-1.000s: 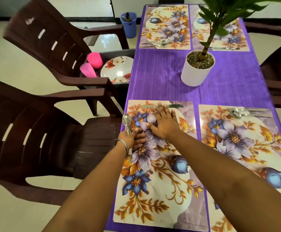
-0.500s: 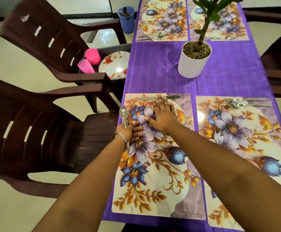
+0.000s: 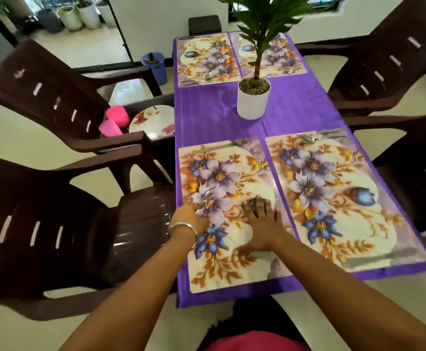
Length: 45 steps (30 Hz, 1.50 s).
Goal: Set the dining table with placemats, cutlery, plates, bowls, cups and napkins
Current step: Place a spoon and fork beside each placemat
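On the purple tablecloth lie several flowered placemats. My left hand, with a metal bangle on the wrist, is closed at the left edge of the near-left placemat. Only a blurred glint of the spoon and fork shows at its fingertips. My right hand lies flat on the same placemat with its fingers spread and nothing in it. A knife lies along that placemat's far edge. The near-right placemat has cutlery at its far edge.
A white pot with a plant stands mid-table. Two far placemats lie beyond it. On the far-left chair's seat are flowered plates and two pink cups. Brown chairs flank both sides. A blue bucket stands on the floor.
Both hands have drawn back toward the near end of the placemat. The spoon's bowl, plainly seen before, is mostly hidden in my left hand. The camera has tilted up.
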Each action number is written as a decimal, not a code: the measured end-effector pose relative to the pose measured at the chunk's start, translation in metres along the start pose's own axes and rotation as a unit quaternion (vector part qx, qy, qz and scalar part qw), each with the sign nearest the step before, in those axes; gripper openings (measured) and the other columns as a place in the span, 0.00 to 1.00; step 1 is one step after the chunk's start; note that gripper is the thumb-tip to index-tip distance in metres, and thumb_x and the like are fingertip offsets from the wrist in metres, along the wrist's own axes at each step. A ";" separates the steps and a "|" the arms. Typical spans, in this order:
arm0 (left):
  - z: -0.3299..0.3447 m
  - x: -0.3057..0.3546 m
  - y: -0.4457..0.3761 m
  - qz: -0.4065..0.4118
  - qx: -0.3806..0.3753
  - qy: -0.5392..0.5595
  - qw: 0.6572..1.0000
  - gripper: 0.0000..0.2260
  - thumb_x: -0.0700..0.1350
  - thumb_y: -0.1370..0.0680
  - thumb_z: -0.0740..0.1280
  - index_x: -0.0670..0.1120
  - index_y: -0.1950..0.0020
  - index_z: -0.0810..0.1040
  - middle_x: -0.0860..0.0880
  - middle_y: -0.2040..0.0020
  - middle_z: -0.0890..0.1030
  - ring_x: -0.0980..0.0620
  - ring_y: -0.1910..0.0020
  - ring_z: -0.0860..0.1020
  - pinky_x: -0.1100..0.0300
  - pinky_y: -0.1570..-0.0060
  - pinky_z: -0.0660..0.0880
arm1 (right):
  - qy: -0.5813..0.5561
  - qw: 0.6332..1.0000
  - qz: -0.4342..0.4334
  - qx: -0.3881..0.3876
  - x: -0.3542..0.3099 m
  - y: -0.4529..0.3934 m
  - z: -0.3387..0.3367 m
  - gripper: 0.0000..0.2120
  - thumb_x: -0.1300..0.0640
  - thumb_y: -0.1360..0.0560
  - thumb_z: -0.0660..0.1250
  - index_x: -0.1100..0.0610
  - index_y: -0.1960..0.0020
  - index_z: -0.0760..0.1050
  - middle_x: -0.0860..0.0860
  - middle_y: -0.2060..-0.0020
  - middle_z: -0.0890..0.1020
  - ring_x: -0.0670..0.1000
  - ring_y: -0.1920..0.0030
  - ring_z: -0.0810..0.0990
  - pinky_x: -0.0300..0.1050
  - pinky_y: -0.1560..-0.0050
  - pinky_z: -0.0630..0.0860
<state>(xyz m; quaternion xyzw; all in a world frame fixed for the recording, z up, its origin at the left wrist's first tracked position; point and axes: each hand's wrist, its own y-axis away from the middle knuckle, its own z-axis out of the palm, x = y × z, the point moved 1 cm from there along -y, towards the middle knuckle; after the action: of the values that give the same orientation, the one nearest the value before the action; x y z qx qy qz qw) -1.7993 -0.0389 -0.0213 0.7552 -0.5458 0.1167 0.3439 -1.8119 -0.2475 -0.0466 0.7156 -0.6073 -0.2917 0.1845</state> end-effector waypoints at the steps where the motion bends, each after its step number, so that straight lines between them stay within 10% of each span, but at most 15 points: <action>1: 0.001 -0.004 0.007 0.005 -0.022 -0.033 0.999 0.15 0.46 0.31 0.72 0.46 0.45 0.80 0.43 0.49 0.83 0.41 0.49 0.81 0.53 0.50 0.77 | -0.006 1.000 0.006 0.000 -0.001 0.002 0.003 0.63 0.27 0.38 0.69 0.48 0.25 0.27 0.58 0.27 0.27 0.63 0.28 0.27 0.65 0.29 0.34; 11: -0.001 -0.022 0.038 0.039 -0.032 -0.094 0.994 0.03 0.45 0.25 0.67 0.51 0.58 0.75 0.48 0.65 0.76 0.44 0.60 0.79 0.57 0.61 0.74 | -0.029 0.999 0.031 0.021 -0.006 0.015 0.016 0.62 0.27 0.39 0.69 0.46 0.24 0.30 0.57 0.25 0.31 0.63 0.26 0.29 0.65 0.28 0.35; 37: 0.021 -0.026 0.030 0.032 -0.006 -0.104 0.994 0.12 0.46 0.24 0.67 0.49 0.41 0.78 0.43 0.51 0.82 0.41 0.52 0.80 0.51 0.53 0.79 | -0.032 0.999 0.019 0.031 0.008 0.009 0.013 0.61 0.28 0.39 0.70 0.47 0.23 0.33 0.56 0.25 0.31 0.61 0.26 0.29 0.62 0.28 0.33; 43: 0.010 -0.008 0.042 -0.005 -0.016 0.149 0.989 0.04 0.41 0.23 0.64 0.43 0.55 0.78 0.44 0.60 0.79 0.48 0.67 0.77 0.63 0.71 0.71 | -0.161 0.971 -0.019 0.178 -0.011 0.018 -0.008 0.41 0.40 0.29 0.69 0.56 0.24 0.56 0.59 0.25 0.60 0.62 0.25 0.57 0.56 0.26 0.57; 45: 0.000 0.004 0.052 -0.065 -0.134 0.381 0.912 0.11 0.37 0.21 0.57 0.38 0.58 0.77 0.40 0.63 0.78 0.53 0.78 0.75 0.67 0.81 0.65 | -0.365 0.913 -0.020 0.183 -0.029 0.029 -0.023 0.27 0.54 0.24 0.68 0.59 0.28 0.65 0.58 0.35 0.74 0.60 0.35 0.73 0.53 0.36 0.70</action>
<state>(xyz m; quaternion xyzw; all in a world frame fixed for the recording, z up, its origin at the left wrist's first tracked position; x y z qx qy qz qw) -1.8445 -0.0509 0.0012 0.6340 -0.3331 0.2985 0.6309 -1.8218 -0.2267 -0.0056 0.5925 -0.6607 -0.4201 -0.1898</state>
